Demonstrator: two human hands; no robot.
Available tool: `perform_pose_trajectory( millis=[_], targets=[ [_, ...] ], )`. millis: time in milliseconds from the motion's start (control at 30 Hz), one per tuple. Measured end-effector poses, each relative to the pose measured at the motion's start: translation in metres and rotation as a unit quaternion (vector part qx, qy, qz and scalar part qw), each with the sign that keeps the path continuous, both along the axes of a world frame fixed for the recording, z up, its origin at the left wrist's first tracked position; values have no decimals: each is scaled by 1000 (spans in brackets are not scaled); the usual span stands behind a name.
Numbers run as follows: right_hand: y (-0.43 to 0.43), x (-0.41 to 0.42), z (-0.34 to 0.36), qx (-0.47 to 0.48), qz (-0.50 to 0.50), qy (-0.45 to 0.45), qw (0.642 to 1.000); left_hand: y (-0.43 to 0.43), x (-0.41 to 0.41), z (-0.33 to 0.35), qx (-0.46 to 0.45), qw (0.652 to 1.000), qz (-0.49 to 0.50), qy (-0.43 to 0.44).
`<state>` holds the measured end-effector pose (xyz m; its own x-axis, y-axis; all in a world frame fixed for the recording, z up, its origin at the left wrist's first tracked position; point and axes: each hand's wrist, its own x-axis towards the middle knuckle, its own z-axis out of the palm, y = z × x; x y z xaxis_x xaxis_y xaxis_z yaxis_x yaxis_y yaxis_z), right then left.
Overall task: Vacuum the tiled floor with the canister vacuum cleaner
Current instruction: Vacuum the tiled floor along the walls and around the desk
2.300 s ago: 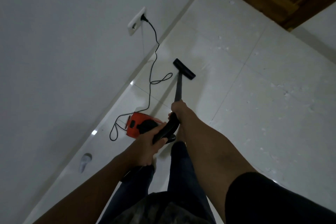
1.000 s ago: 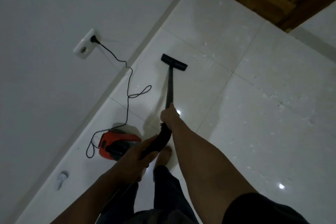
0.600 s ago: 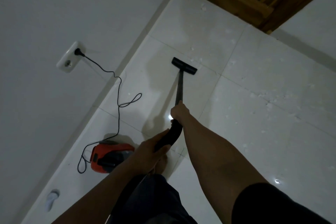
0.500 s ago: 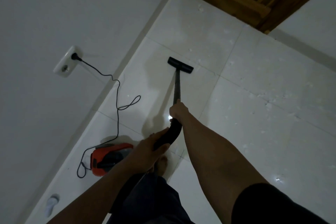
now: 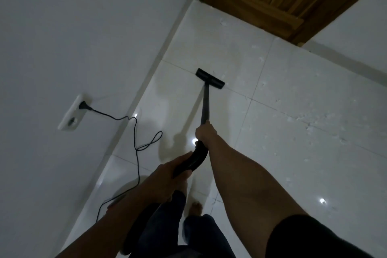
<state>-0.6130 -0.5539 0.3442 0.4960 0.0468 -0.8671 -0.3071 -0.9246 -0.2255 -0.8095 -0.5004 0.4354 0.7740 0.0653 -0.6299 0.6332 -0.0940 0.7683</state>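
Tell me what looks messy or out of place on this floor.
White specks litter the tiles right of the floor head, thickest toward the right edge. The power cord lies in a loose loop by the wall, a possible snag.

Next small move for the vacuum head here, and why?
Probably swing the floor head right onto the neighbouring tile: white flecks lie scattered there, while the tile behind it looks mostly clean. The right hand holds the wand, the left hand the curved handle, and the cord lies off to the left, clear of that sweep.
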Motion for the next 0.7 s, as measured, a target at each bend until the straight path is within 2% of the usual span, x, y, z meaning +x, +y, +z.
perform_pose_trajectory(
  millis=[133, 267, 467, 600, 700],
  targets=[
    [30, 26, 5, -31, 75, -27, 996, 25, 24, -2, 7, 1000, -2, -6],
    [53, 46, 10, -19, 92, -38, 995, 44, 45, 2, 35, 999, -5, -24],
    [83, 45, 14, 3, 116, -28, 993, 69, 49, 11, 20, 999, 6, -42],
    [106, 49, 6, 6, 96, -12, 995, 86, 50, 12, 26, 999, 25, -34],
    [118, 62, 3, 0, 35, -8, 999, 95, 60, 10, 14, 998, 48, -34]
  ],
)
